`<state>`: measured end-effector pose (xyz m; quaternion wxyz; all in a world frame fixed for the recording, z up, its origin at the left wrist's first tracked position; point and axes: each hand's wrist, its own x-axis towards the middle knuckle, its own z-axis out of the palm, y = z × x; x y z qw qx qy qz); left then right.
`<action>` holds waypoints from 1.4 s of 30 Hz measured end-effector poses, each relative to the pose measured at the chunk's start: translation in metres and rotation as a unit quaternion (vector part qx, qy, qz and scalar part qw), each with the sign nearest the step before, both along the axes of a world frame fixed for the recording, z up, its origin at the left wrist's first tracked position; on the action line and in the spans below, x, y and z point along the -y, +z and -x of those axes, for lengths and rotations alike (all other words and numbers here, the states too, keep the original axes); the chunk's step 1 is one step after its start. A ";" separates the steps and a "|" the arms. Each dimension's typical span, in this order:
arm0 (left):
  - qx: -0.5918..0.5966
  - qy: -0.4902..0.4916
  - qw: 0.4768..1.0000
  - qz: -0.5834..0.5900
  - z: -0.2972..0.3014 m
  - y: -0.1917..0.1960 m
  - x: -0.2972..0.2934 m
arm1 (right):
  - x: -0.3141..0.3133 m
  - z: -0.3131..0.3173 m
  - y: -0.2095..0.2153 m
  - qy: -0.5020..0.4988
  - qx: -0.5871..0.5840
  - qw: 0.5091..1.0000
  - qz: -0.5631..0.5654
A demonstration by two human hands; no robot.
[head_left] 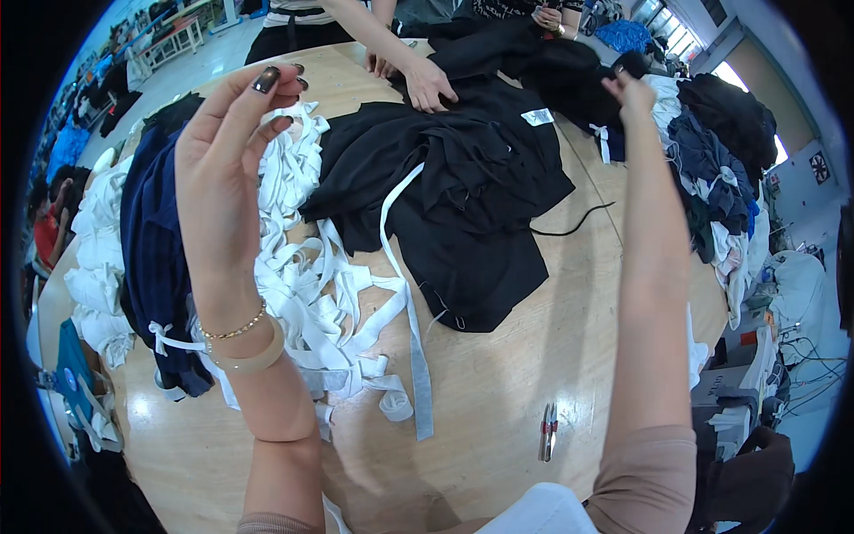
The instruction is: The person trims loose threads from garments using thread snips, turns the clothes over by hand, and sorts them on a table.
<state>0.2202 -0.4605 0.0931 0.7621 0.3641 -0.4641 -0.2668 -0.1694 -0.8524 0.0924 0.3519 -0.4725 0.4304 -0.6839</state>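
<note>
My left hand point(227, 151) is raised above a heap of white fabric strips point(311, 294), fingers loosely curled and apart, with nothing visible in it. My right hand point(628, 93) reaches far over the round wooden table point(498, 392). Its fingers are pinched on the edge of a piece of black fabric point(569, 62) at the far side. A large black garment point(454, 196) with a small white label lies spread in the middle, one long white strip trailing off it toward me.
Another person's hands point(425, 84) press on the black garment from the far side. Navy garments point(156, 240) and white cloth point(93, 267) are stacked on the left, mixed dark clothes point(712, 160) on the right. Small snips point(547, 432) and a black cord point(574, 224) lie on the table.
</note>
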 end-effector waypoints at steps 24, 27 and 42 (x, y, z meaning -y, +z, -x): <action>0.038 0.031 0.999 0.011 -0.005 0.002 -0.003 | -0.013 -0.041 -0.111 -0.014 0.204 0.978 -0.051; 0.039 0.032 0.999 -0.012 -0.017 -0.002 -0.003 | -0.011 -0.038 -0.105 0.018 0.155 0.986 -0.052; 0.074 0.042 0.996 -0.007 -0.008 0.002 -0.001 | -0.225 -0.149 -0.077 0.131 -0.591 0.746 0.276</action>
